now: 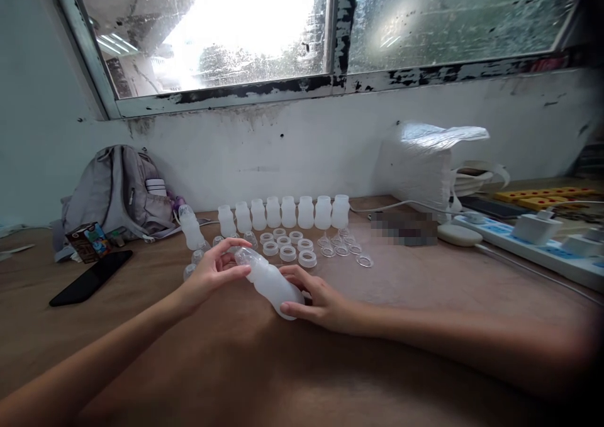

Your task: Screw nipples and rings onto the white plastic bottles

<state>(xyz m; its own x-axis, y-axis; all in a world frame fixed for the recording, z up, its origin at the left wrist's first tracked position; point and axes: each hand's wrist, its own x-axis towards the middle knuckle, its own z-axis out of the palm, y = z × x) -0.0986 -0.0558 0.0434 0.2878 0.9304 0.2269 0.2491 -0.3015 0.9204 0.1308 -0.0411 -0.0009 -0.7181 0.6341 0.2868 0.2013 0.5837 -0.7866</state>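
Observation:
A white translucent baby bottle (pixel 270 282) lies tilted over the brown table, top end to the left. My right hand (pixel 317 301) grips its base from below and behind. My left hand (pixel 214 270) pinches the bottle's cap end with thumb and fingers. Behind stands a row of several empty white bottles (pixel 289 212). One assembled bottle (pixel 190 227) stands at the row's left. White screw rings (pixel 289 246) lie in front of the row, clear teats (pixel 343 248) to their right, and clear caps (pixel 197 260) near my left hand.
A grey backpack (pixel 117 191) leans on the wall at back left, with a small carton (pixel 89 241) and a black phone (pixel 91 277) before it. A white plastic bag (pixel 425 160), a power strip (pixel 533 241) with chargers and yellow trays (pixel 542 197) sit at right.

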